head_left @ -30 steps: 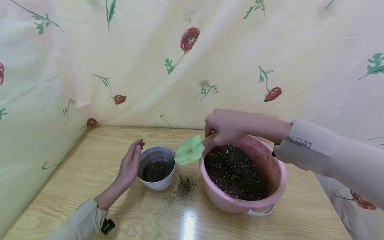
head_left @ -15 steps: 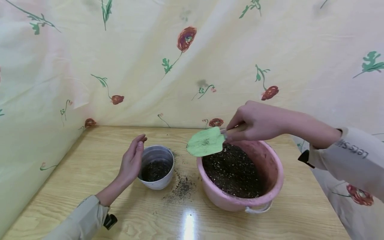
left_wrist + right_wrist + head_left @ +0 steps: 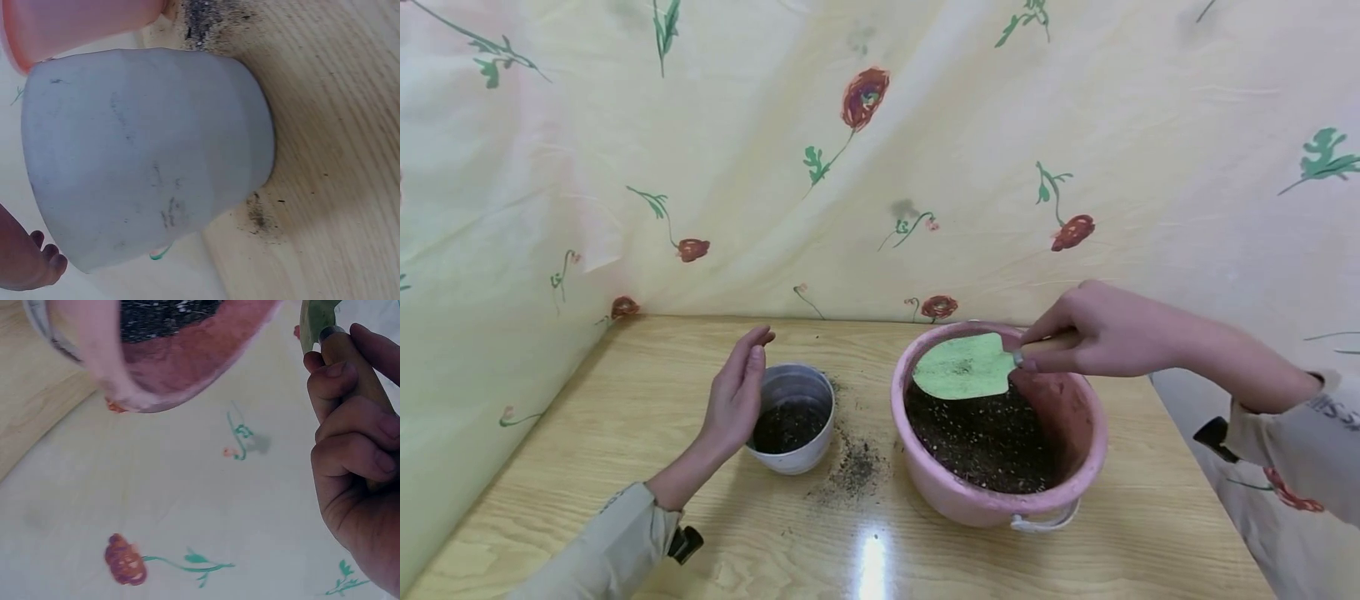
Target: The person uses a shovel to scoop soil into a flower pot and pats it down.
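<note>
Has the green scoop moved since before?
Yes. In the head view, the scoop went right, away from the pot, which stayed put, and is now over the tub.

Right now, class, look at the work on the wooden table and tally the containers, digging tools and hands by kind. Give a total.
Containers holding soil: 2 (pale grey pot, pink tub)
Digging tools: 1 (green trowel)
Hands: 2 (left hand, right hand)
Total: 5

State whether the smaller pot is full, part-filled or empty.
Part-filled: in the head view, dark soil lies inside the smaller pot, with inner wall showing above it.
</note>
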Demonstrator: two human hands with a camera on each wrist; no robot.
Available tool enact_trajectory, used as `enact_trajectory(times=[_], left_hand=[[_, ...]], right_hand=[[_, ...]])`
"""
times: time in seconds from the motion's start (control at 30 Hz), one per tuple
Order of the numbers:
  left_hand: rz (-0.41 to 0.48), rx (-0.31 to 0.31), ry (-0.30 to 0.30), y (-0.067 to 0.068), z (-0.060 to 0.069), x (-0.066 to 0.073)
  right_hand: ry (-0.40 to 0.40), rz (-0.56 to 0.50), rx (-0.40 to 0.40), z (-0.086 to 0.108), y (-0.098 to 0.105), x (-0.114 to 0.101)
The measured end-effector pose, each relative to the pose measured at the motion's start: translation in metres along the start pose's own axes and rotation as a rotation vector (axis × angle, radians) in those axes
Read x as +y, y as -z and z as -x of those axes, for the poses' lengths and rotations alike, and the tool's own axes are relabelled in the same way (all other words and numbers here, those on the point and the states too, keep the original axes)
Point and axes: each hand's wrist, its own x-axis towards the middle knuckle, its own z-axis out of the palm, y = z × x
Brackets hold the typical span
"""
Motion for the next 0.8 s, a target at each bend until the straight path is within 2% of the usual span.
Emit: enact_trajectory(times=[0.37, 0.53, 0.8], left_hand=[[0.082, 0.004, -0.025, -0.009, -0.009, 0.017], [0.147, -0.012, -0.036, -0.015, -0.012, 0.022], [0.206, -0.059, -0.064, -0.028, -0.011, 0.034]], right_hand=[[0.001, -0.036, 0.029, 0.030, -0.019, 0.022], [-0.012, -0.057, 0.034, 0.042, -0.029, 0.029], [0.038, -0.060, 0.039, 0.053, -0.041, 0.035]])
